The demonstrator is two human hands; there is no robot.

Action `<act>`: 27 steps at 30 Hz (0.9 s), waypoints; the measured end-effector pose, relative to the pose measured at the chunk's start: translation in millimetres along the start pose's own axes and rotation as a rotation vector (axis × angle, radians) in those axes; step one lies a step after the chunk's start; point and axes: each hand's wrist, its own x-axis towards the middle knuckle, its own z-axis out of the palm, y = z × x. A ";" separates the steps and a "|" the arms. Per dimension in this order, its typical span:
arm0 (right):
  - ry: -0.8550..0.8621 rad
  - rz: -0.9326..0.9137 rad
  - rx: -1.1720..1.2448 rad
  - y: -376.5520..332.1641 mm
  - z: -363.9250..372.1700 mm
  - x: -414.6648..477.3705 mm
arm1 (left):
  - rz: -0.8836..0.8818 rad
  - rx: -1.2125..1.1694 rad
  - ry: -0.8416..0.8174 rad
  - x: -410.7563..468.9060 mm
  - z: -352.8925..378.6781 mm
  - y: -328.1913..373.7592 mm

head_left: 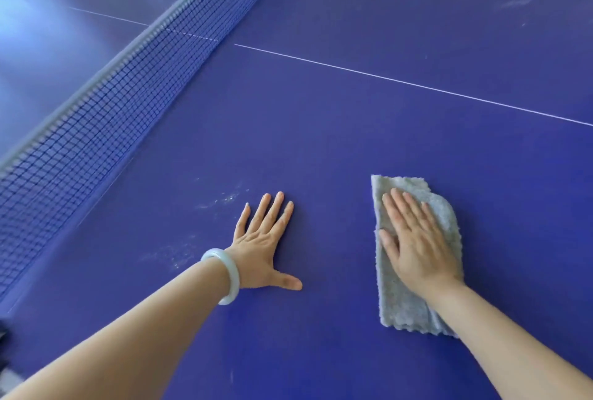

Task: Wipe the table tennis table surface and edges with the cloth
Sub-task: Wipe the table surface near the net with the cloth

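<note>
The blue table tennis table (321, 130) fills the view. A folded grey cloth (401, 303) lies flat on it at the lower right. My right hand (414, 239) presses flat on the cloth, fingers together and pointing away from me. My left hand (263, 245) rests palm down on the bare surface to the left of the cloth, fingers spread, with a pale bangle (224, 274) on the wrist. White dusty smears (221, 200) show just left of my left hand's fingers.
The dark net (106, 104) with its grey top band runs diagonally from the top middle to the left edge. A thin white centre line (401, 80) crosses the table beyond my hands. More pale smudges (513, 3) mark the far right of the surface.
</note>
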 end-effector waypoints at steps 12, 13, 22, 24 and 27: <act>-0.017 -0.300 0.036 -68.2 3.9 -5.4 | -0.056 0.040 -0.028 3.0 -2.8 5.2; 0.020 -0.273 0.046 -44.7 4.3 -13.1 | -0.055 0.036 -0.032 3.5 -2.3 4.6; 0.094 0.314 0.145 -105.6 7.8 6.9 | -0.041 0.020 -0.035 2.2 -3.7 5.8; 0.055 0.181 0.103 -146.6 15.4 1.1 | -0.031 -0.011 -0.019 0.5 -5.5 6.5; 0.022 0.166 0.086 -162.7 17.6 -18.3 | 0.036 -0.098 -0.001 -6.1 -13.4 1.7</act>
